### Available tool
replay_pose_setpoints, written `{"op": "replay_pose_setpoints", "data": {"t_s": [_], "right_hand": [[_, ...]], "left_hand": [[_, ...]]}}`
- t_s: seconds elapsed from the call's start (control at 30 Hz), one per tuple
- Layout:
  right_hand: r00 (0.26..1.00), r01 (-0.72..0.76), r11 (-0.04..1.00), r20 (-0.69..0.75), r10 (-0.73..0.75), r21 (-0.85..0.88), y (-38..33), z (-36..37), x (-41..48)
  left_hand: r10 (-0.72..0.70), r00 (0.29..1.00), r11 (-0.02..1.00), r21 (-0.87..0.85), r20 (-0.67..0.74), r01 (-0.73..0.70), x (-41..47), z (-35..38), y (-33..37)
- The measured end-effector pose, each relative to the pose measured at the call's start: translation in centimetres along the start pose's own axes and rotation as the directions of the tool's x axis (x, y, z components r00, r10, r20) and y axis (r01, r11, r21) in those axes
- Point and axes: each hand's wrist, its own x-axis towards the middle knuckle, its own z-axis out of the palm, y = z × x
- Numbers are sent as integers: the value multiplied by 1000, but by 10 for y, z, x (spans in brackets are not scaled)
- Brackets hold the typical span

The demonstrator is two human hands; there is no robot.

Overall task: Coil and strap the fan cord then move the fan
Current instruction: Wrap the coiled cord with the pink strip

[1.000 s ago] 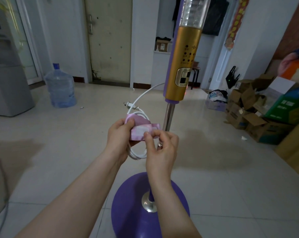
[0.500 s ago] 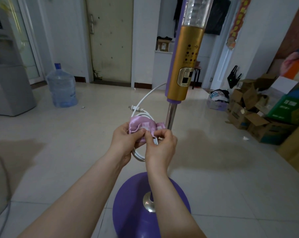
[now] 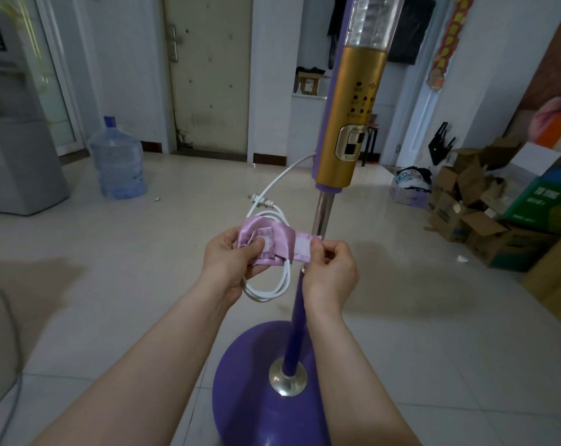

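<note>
Nothing reads clearly from where I stand: the white characters on the green box (image 3: 543, 201), the marks down the red hanging banner (image 3: 446, 37) and the tiny labels on the fan's gold panel (image 3: 356, 101) are too blurred.

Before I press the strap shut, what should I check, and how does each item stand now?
1. Cord coiled: white cord hangs in loops from the left hand: ok.
2. Strap round the coil: pink strap wraps it: ok.
3. Free end held: right hand pinches it: ok.
4. Fastener joined: white patches lie apart, facing up: not ok.
5. Plug outside the wrap: ok.
6. Wrap tight enough: cannot tell.
</note>
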Motion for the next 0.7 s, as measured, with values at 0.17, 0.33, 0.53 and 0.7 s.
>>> {"op": "replay_pose_setpoints", "data": {"t_s": [0.17,0.33,0.53,0.7], "right_hand": [[999,-40,999,-10,40,16,0,-3,-3],[990,-132,975,70,121,178,-3,-2,-9],[956,-95,994,283,76,53,3,0,-10],[968,-72,997,244,68,8,5,3,-15]], "left_hand": [[-1,1000,1000,-27,-31,0,2,1,-4],[69,997,995,72,-37,-66,-2,5,-13],[169,985,963,214,-15,-162,-11,3,-16],[-42,988,995,91,146,29,-24,21,-10]]}}
